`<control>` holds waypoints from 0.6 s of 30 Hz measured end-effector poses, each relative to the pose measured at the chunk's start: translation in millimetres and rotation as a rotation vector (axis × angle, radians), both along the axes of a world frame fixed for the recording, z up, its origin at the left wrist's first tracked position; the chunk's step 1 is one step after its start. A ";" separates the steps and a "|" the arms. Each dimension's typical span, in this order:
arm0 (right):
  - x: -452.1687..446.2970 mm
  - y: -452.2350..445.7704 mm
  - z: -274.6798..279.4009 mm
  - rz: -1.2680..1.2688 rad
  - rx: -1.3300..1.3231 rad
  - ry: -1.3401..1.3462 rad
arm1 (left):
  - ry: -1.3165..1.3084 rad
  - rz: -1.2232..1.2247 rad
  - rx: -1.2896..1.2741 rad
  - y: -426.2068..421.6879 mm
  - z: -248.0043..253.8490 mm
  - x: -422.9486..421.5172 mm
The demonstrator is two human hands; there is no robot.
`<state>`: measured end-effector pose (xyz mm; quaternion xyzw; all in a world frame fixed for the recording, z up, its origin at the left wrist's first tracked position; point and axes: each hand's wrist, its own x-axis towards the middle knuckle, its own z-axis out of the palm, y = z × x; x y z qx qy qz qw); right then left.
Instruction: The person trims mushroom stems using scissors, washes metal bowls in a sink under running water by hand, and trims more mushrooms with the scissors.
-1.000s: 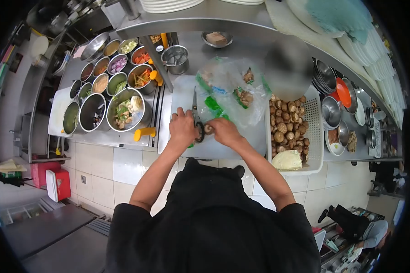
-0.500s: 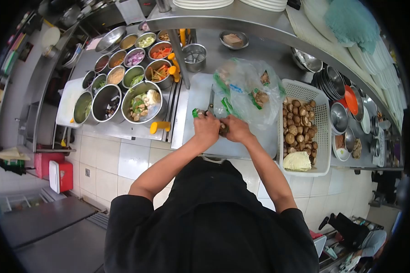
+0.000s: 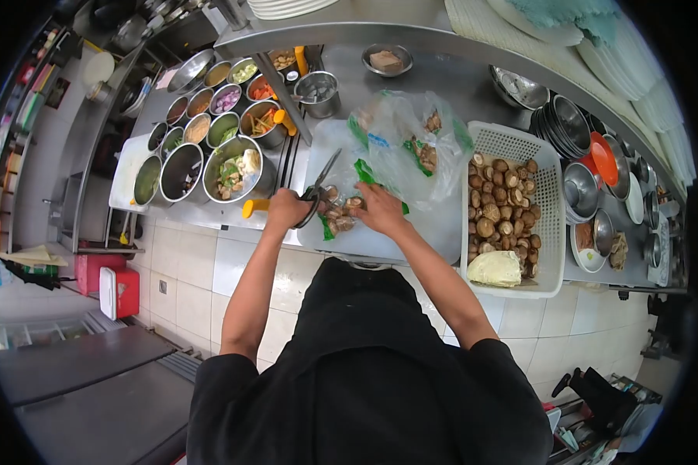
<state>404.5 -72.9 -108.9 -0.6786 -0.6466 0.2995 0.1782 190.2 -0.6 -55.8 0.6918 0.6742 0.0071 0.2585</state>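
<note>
My left hand (image 3: 288, 208) is closed round the handles of dark scissors (image 3: 323, 177), whose blades point up and away from me over the left edge of the cutting board (image 3: 434, 236). Just right of them lies a small clear plastic bag (image 3: 338, 218) with green trim and brown mushroom pieces inside. My right hand (image 3: 383, 209) lies palm down at the right side of this bag, its fingers apart and touching it. Behind it spreads a larger, crumpled plastic bag (image 3: 395, 116) with green edges and more brown pieces.
A white basket (image 3: 552, 209) holds mushrooms (image 3: 504, 205) and a pale yellow block (image 3: 495, 268) on the right. Several steel pots of cut food stand left, including one large pot (image 3: 270, 174). Overhead runs a steel shelf (image 3: 349, 36); its post (image 3: 285, 97) stands behind the board.
My left hand has left the small bag, moved left and picked up the scissors from the board. My right hand has loosened and spread its fingers; the small bag now lies more exposed.
</note>
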 end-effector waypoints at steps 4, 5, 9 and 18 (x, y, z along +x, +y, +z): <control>3.0 1.4 -14.5 0.040 0.052 -0.014 | -0.167 0.139 0.043 -17.5 -10.8 -21.0; 3.8 1.7 -14.8 0.025 0.007 -0.005 | -0.192 0.122 0.081 -24.2 -13.3 -26.5; 3.1 -0.4 -5.0 -0.047 0.035 0.011 | -0.364 0.093 0.146 -50.0 -19.3 -45.9; 0.9 -29.9 47.6 -0.405 0.229 0.971 | -0.645 0.023 0.070 -93.1 -3.4 -66.4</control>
